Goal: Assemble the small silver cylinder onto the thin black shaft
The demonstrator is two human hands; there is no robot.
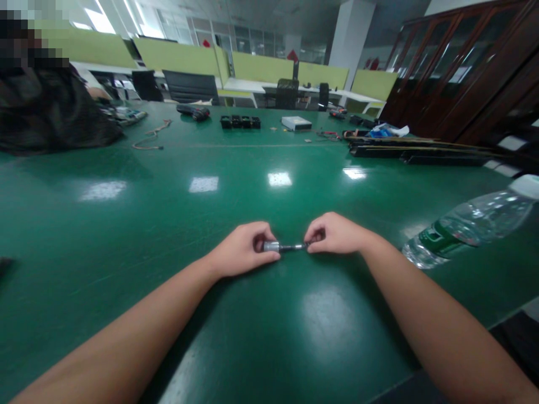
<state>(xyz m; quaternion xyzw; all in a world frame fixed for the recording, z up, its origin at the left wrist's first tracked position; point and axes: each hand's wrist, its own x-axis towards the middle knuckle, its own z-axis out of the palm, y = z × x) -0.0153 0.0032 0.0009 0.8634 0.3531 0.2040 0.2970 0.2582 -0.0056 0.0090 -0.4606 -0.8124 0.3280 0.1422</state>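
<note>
What looks like a small screwdriver (290, 247), with a silver cylindrical handle and a thin dark shaft, lies level between my hands, just above or on the green table (168, 314). Around its silver handle, the thumb and fingers of my left hand (244, 249) are closed. My right hand (332, 234) pinches the far end of the shaft between thumb and fingertips. Those fingers cover the tip, so I cannot see whether a separate small piece sits there.
A water bottle (458, 230) lies on its side at right. Along the back are black blocks (240, 122), a white box (296, 123), a cable (154, 134) and long dark bars (412, 151). A person in dark clothing (50, 106) is at far left.
</note>
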